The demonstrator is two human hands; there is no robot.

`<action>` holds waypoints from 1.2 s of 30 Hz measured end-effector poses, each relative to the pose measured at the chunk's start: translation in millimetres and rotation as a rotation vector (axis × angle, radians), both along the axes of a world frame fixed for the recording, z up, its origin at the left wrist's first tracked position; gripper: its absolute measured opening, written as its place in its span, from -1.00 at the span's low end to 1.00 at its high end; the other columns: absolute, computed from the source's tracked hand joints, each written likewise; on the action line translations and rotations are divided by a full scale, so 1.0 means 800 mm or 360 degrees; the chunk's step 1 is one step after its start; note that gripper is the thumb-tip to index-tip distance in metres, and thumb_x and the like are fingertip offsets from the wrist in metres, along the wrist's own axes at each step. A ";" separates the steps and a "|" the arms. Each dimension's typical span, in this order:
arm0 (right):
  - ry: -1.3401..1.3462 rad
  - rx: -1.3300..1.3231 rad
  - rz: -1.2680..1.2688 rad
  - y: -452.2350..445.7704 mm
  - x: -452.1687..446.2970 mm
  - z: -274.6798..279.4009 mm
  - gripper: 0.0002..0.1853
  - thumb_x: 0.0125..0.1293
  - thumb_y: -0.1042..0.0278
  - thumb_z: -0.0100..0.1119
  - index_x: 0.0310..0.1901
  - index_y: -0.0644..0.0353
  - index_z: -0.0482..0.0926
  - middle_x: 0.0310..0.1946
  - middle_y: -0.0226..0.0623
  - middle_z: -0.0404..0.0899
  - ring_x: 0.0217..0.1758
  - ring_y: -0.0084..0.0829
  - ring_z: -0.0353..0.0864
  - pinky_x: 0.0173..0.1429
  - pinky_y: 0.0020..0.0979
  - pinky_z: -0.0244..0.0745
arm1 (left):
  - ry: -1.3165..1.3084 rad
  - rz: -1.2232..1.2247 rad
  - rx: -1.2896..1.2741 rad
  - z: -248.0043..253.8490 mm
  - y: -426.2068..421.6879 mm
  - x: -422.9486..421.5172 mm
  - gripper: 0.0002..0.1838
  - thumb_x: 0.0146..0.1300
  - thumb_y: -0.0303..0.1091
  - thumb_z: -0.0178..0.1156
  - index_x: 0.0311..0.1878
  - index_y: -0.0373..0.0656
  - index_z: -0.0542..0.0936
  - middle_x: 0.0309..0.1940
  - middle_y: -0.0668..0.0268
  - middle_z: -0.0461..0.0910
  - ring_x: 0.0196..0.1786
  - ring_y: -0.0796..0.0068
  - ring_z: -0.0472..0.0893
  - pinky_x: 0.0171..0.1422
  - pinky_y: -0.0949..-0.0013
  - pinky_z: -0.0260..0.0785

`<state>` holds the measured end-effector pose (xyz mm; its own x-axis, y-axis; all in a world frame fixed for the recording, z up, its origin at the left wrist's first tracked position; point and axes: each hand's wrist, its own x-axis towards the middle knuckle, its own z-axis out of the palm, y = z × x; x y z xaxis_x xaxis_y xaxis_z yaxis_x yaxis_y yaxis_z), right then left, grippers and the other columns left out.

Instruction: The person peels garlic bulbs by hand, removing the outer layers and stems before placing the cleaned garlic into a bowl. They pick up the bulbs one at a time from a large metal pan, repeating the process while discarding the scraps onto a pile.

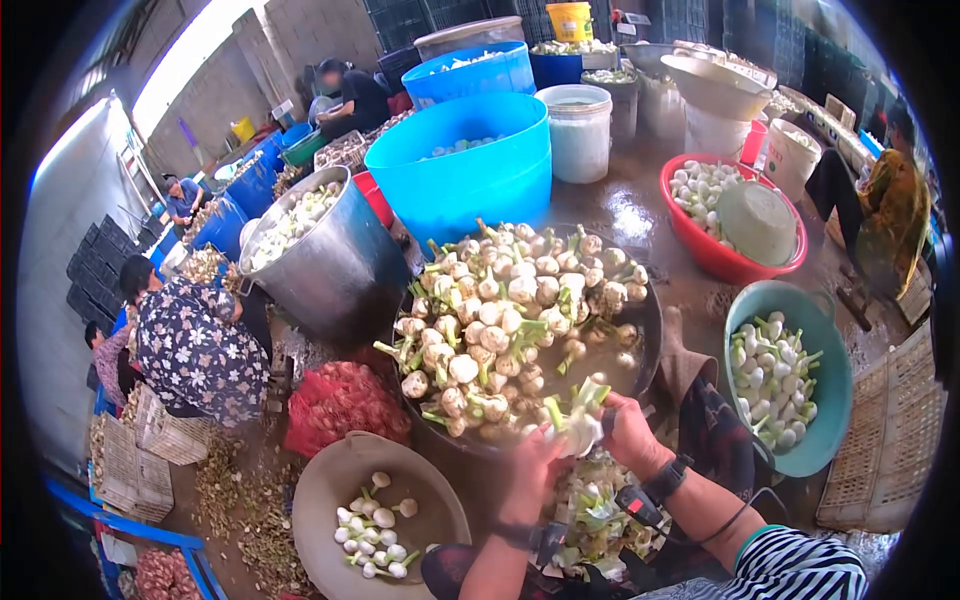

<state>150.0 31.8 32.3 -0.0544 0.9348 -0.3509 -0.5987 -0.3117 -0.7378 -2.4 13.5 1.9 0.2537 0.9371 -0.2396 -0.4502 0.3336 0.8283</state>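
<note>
In front of me, my left hand (540, 458), partly blurred, is closed around a garlic bulb (576, 428) with a short green stem. My right hand (634, 436) is closed beside the bulb, with a small dark thing between its fingers that I cannot make out. Both hands are over the near rim of a wide dark basin (652, 345), heaped with unpeeled garlic bulbs (490, 335) standing in murky water. Below the hands lies a pile of leafy peelings (600, 505).
Left of my knees is a beige basin (325, 540) with white peeled bulbs; a red net sack (345, 408) lies behind it. To the right stand a teal basin (838, 400) and a red basin (795, 262). A steel pot (345, 270) and blue tub (460, 185) rise beyond. Other people sit around.
</note>
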 end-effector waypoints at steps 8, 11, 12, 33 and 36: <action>-0.0454 -0.0310 -0.0087 -0.010 0.027 -0.115 -0.86 0.29 0.45 -0.05 -0.24 0.19 0.55 -0.48 -0.31 0.54 -0.51 -0.46 0.47 -0.48 -0.36 0.40 | -0.0648 -0.0102 0.0439 0.020 -0.002 -0.020 -0.48 0.26 -0.15 0.17 0.18 -0.24 0.36 -0.09 0.16 0.52 -0.13 0.21 0.58 -0.13 0.08 0.56; -0.2022 0.0424 0.1177 -0.072 0.048 -0.151 -0.85 0.16 0.44 0.07 -0.24 0.23 0.56 -0.50 -0.23 0.53 -0.41 -0.42 0.53 -0.28 -0.34 0.46 | -0.0855 0.0072 0.0143 0.005 -0.002 -0.022 -0.42 0.26 -0.11 0.11 0.32 -0.01 0.27 0.13 0.12 0.45 0.13 -0.05 0.49 0.04 -0.14 0.48; -0.2577 0.0692 0.1429 -0.074 0.047 -0.127 -0.83 0.12 0.46 0.07 -0.25 0.23 0.56 -0.50 -0.21 0.52 -0.39 -0.43 0.53 -0.25 -0.36 0.45 | -0.0913 0.0029 0.0132 -0.003 0.002 -0.024 -0.41 0.23 -0.18 0.12 0.34 0.08 0.25 0.15 0.10 0.43 0.17 -0.08 0.45 0.04 -0.16 0.48; -0.2672 0.1881 0.0631 0.009 0.018 0.022 -0.78 -0.10 0.47 0.18 -0.33 0.21 0.47 -0.47 -0.19 0.50 -0.36 -0.17 0.56 -0.33 -0.20 0.48 | -0.0319 -0.0268 -0.0063 0.016 0.001 -0.011 -0.47 0.21 -0.45 0.08 0.28 -0.17 0.29 -0.07 0.24 0.54 -0.13 0.43 0.60 -0.24 0.36 0.57; -0.2632 0.1767 0.0583 0.039 0.034 0.015 -0.76 -0.12 0.50 0.19 -0.31 0.19 0.50 -0.45 -0.20 0.51 -0.35 -0.17 0.56 -0.32 -0.19 0.47 | -0.0224 -0.0404 -0.0069 0.019 -0.002 -0.009 -0.43 0.13 -0.48 0.17 0.25 -0.27 0.29 -0.14 0.23 0.56 -0.23 0.45 0.61 -0.24 0.40 0.56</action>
